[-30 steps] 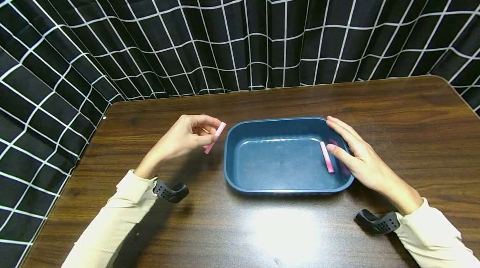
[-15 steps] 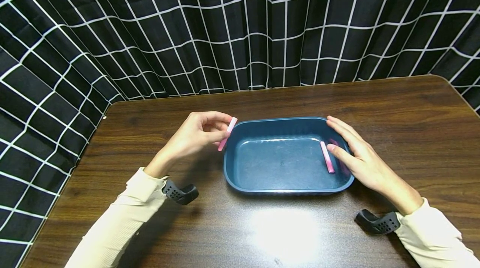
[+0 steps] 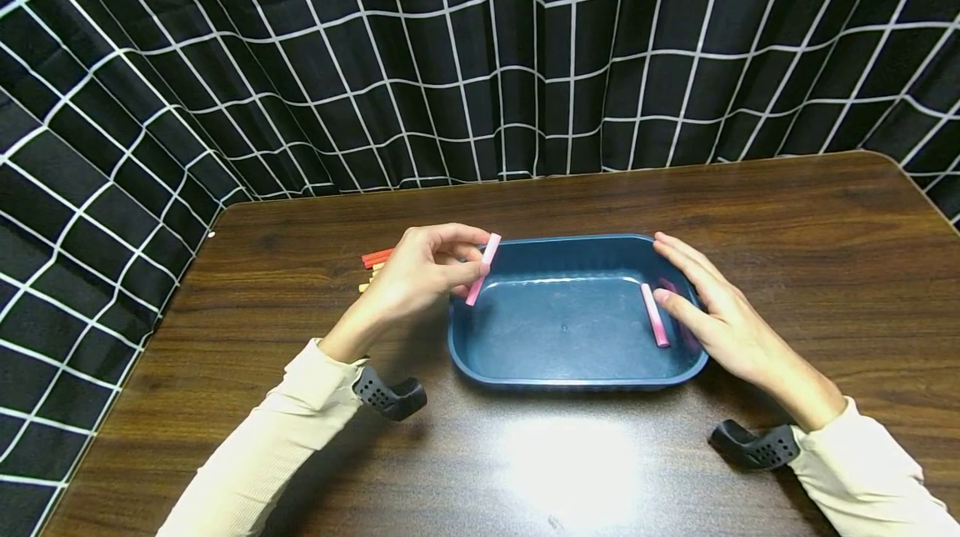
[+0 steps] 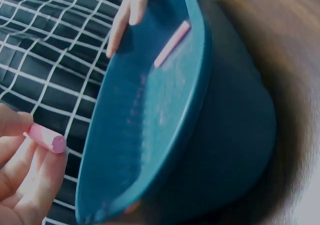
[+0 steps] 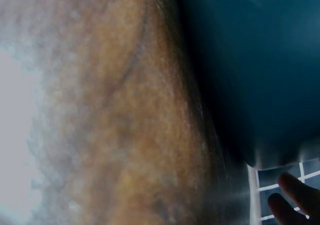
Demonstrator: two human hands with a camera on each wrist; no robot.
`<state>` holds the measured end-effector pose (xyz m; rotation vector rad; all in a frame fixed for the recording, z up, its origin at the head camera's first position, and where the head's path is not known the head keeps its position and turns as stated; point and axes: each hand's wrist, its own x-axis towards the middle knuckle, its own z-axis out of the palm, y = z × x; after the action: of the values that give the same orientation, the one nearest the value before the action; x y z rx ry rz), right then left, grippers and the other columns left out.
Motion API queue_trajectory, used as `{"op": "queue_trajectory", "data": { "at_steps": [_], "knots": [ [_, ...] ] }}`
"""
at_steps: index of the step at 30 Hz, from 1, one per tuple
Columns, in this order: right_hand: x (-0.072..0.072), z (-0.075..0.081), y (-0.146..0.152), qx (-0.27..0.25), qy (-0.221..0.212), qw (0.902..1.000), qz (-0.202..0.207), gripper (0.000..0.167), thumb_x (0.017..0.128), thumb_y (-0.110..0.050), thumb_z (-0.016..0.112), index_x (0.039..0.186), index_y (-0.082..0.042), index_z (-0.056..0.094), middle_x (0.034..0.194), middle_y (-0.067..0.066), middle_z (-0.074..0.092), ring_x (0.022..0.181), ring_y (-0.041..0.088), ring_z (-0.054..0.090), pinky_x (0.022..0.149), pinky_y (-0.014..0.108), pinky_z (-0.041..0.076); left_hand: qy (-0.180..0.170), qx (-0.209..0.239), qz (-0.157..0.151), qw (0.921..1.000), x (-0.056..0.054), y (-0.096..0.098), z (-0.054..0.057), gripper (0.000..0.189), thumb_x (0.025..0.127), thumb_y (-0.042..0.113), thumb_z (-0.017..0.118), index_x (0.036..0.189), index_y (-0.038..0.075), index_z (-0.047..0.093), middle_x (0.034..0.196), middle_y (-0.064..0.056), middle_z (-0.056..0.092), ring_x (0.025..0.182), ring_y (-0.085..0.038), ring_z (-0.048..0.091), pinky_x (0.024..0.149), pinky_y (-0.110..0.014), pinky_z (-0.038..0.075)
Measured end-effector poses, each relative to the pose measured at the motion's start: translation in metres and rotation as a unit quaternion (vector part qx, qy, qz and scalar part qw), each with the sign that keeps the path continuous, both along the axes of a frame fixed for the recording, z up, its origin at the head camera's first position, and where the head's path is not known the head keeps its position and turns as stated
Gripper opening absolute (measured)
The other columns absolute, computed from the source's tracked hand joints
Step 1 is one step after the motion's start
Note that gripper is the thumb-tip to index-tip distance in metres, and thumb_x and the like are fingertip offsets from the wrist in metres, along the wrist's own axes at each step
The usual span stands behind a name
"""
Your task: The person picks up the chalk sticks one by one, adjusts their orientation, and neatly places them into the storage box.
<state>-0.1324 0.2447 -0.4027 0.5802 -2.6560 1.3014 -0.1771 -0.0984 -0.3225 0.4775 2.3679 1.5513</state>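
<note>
One bin (image 3: 555,345). Pink sticks: two. Left hand (image 3: 420,274) pinches first stick (image 3: 483,268) at bin's left end; second stick (image 3: 655,316) lies inside, right end. Right hand (image 3: 723,320), fingers extended, holds nothing, touches rim. Red sticks (image 3: 377,257), partly hidden: uncountable.

White glare on tabletop (image 3: 570,470), blurred wrist views (right worst)
</note>
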Motion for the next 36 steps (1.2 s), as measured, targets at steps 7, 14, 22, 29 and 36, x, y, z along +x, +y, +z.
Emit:
{"op": "queue_trajectory", "data": {
  "at_steps": [7, 14, 22, 29, 36],
  "knots": [
    [0.000, 0.002, -0.001, 0.001, -0.015, 0.9999, 0.002, 0.060, 0.100, -0.018, 0.056, 0.155, -0.012, 0.033, 0.162, 0.016, 0.027, 0.150, 0.033, 0.024, 0.120, 0.023, 0.014, -0.016, 0.003, 0.013, 0.9998, 0.004, 0.015, -0.003, 0.034, 0.089, -0.001, 0.068, 0.122, -0.001, 0.064, 0.102, -0.025, 0.071, 0.066, -0.013, 0.067, 0.069, -0.037, 0.061],
    [-0.001, 0.002, -0.001, 0.003, -0.001, 1.0000, 0.008, 0.059, 0.100, -0.018, 0.056, 0.154, -0.012, 0.033, 0.161, 0.016, 0.029, 0.151, 0.024, 0.025, 0.111, 0.007, 0.012, -0.035, 0.011, 0.014, 0.9992, 0.006, 0.032, -0.006, 0.034, 0.088, -0.002, 0.068, 0.122, -0.001, 0.064, 0.101, -0.021, 0.071, 0.068, -0.014, 0.068, 0.067, -0.034, 0.061],
    [0.001, 0.003, 0.000, 0.009, 0.004, 0.9999, 0.004, 0.059, 0.100, -0.019, 0.055, 0.155, -0.012, 0.033, 0.162, 0.015, 0.029, 0.144, -0.012, 0.018, 0.111, 0.007, 0.012, -0.048, 0.029, 0.011, 0.9984, 0.003, 0.050, -0.013, 0.034, 0.088, -0.004, 0.067, 0.122, -0.004, 0.064, 0.101, -0.023, 0.071, 0.067, -0.012, 0.066, 0.066, -0.034, 0.061],
    [0.002, 0.003, 0.000, 0.010, -0.009, 0.9999, 0.003, 0.058, 0.101, -0.021, 0.054, 0.155, -0.013, 0.032, 0.162, 0.014, 0.027, 0.150, 0.003, 0.020, 0.113, 0.008, 0.012, -0.056, 0.023, 0.009, 0.9981, 0.002, 0.060, -0.020, 0.035, 0.088, -0.004, 0.067, 0.124, -0.004, 0.062, 0.104, -0.023, 0.071, 0.071, -0.013, 0.067, 0.066, -0.034, 0.061],
    [0.002, 0.003, -0.001, 0.011, -0.018, 0.9998, 0.002, 0.059, 0.101, -0.022, 0.055, 0.155, -0.013, 0.032, 0.163, 0.013, 0.027, 0.151, 0.009, 0.021, 0.116, 0.013, 0.013, -0.068, 0.045, 0.006, 0.9967, 0.002, 0.073, -0.024, 0.036, 0.089, -0.006, 0.065, 0.124, -0.006, 0.061, 0.107, -0.028, 0.070, 0.069, -0.009, 0.064, 0.065, -0.032, 0.061]
  ]
}}
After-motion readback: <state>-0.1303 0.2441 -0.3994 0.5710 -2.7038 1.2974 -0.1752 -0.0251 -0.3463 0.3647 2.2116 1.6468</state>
